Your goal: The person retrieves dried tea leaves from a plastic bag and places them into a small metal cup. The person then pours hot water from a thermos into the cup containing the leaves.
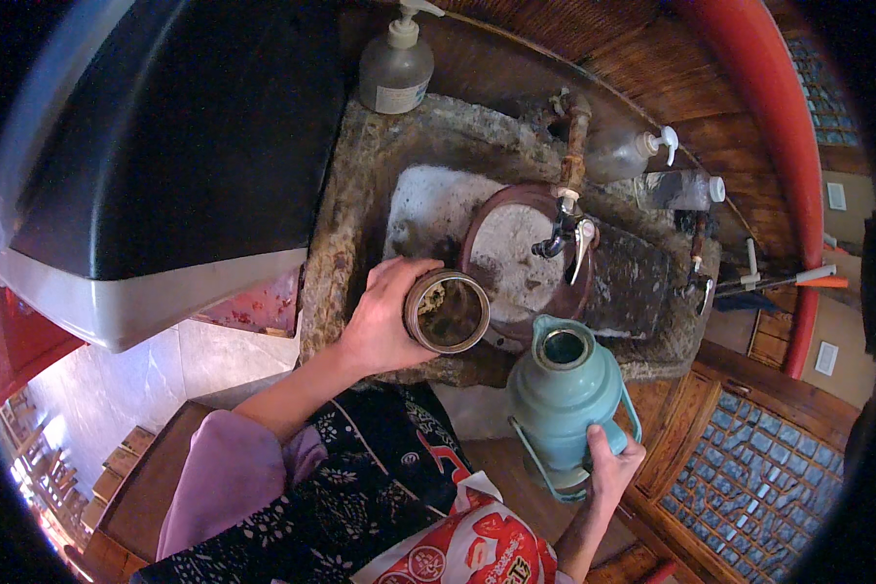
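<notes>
My left hand (387, 321) grips a round open container (410, 315) with a brownish metallic rim, held over the near edge of a stone sink (336, 270). Inside it, yellowish-brown bits (432, 299) cling to one side; how much liquid it holds is unclear. My right hand (613, 460) is closed around the side handle of a turquoise thermos flask (558, 409). The flask's spouted mouth is uncovered, and its wire-like carrying handle hangs down. It stands nearly upright, close to the sink's front edge, right of the container and apart from it.
A brown round basin (474, 233) with whitish contents sits in the sink under a tap (566, 219). Pump bottles (396, 69) (620, 157) and a clear bottle (671, 191) line the rim. A black-and-grey bulky object (190, 146) stands left; a red pipe (766, 87) rises right.
</notes>
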